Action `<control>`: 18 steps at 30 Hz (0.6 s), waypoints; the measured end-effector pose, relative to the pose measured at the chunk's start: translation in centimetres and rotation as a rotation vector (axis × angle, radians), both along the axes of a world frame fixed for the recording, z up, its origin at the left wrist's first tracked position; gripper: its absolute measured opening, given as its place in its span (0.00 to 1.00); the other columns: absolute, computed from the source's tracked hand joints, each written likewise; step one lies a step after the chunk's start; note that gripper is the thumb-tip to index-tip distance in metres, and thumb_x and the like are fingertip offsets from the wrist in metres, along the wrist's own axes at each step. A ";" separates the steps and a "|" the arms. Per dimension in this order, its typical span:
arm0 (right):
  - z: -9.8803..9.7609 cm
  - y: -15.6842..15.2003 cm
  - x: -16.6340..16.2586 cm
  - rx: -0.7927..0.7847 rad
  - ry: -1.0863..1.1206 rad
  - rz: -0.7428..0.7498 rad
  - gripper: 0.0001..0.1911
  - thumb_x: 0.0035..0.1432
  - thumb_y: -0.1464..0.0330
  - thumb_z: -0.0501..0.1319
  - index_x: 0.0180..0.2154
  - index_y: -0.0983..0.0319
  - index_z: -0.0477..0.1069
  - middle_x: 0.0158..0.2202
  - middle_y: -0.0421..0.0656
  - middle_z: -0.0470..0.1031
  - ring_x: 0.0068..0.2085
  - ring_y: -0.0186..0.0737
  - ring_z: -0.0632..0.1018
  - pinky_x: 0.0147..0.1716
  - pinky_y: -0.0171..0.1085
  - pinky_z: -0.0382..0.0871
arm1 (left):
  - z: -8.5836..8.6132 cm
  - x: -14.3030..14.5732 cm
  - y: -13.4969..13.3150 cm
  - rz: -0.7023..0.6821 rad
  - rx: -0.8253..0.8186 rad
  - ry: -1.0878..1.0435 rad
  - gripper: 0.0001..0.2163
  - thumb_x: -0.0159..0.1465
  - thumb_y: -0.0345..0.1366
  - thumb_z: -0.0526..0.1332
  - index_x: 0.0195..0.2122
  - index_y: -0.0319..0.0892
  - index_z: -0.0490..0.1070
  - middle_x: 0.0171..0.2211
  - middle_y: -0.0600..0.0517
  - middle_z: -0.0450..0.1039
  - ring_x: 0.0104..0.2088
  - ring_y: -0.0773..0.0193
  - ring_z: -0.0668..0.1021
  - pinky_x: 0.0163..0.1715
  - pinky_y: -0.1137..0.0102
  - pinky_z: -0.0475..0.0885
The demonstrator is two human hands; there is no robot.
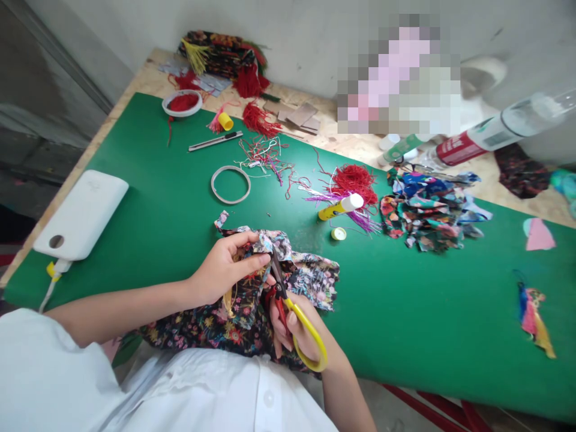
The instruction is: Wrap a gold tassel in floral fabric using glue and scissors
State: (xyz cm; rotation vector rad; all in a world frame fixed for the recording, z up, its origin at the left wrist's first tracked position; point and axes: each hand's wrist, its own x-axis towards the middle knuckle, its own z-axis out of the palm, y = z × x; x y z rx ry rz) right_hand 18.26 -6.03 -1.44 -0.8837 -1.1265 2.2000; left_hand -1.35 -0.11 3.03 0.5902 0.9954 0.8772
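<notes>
Between the thumb and fingers of my left hand is a pinched fold of dark floral fabric. The cloth spreads over the near table edge and across my lap. My right hand grips scissors with yellow and red handles. Their dark blades reach up to the fabric beside my left fingertips; the blade tips are partly hidden by the cloth. A yellow tassel hangs against the fabric below my left hand. To the right of the hands lies a lighter, frayed floral part of the cloth.
On the green mat are a glue stick, its cap, red threads, fabric scraps, a ring, a utility knife and a white power bank. A plastic bottle lies at the back right.
</notes>
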 end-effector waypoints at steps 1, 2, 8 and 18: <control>0.0 0.0 0.0 -0.005 -0.006 -0.003 0.30 0.59 0.40 0.58 0.31 0.61 0.61 0.19 0.30 0.57 0.15 0.24 0.61 0.16 0.29 0.71 | 0.0 0.0 0.0 0.001 0.003 -0.002 0.18 0.48 0.39 0.77 0.34 0.40 0.71 0.26 0.58 0.76 0.23 0.69 0.80 0.28 0.74 0.79; 0.1 0.0 0.0 -0.010 -0.011 -0.006 0.30 0.59 0.40 0.58 0.31 0.61 0.61 0.19 0.30 0.57 0.15 0.24 0.61 0.15 0.29 0.71 | 0.0 0.0 0.0 0.000 0.008 -0.006 0.18 0.48 0.38 0.77 0.33 0.40 0.71 0.26 0.58 0.76 0.23 0.69 0.80 0.28 0.75 0.79; 0.3 0.1 -0.1 -0.036 -0.026 -0.014 0.29 0.58 0.41 0.60 0.31 0.60 0.60 0.18 0.29 0.56 0.15 0.23 0.60 0.14 0.29 0.71 | -0.1 -0.1 0.0 -0.016 0.032 -0.012 0.16 0.51 0.38 0.76 0.34 0.40 0.70 0.26 0.58 0.76 0.22 0.70 0.80 0.28 0.76 0.78; 0.9 0.1 0.2 0.031 -0.081 -0.025 0.31 0.58 0.39 0.57 0.31 0.61 0.60 0.19 0.31 0.56 0.16 0.24 0.58 0.14 0.28 0.63 | -0.8 -0.5 -0.2 -0.014 0.176 0.066 0.15 0.60 0.41 0.70 0.44 0.44 0.70 0.30 0.58 0.76 0.23 0.70 0.80 0.27 0.75 0.77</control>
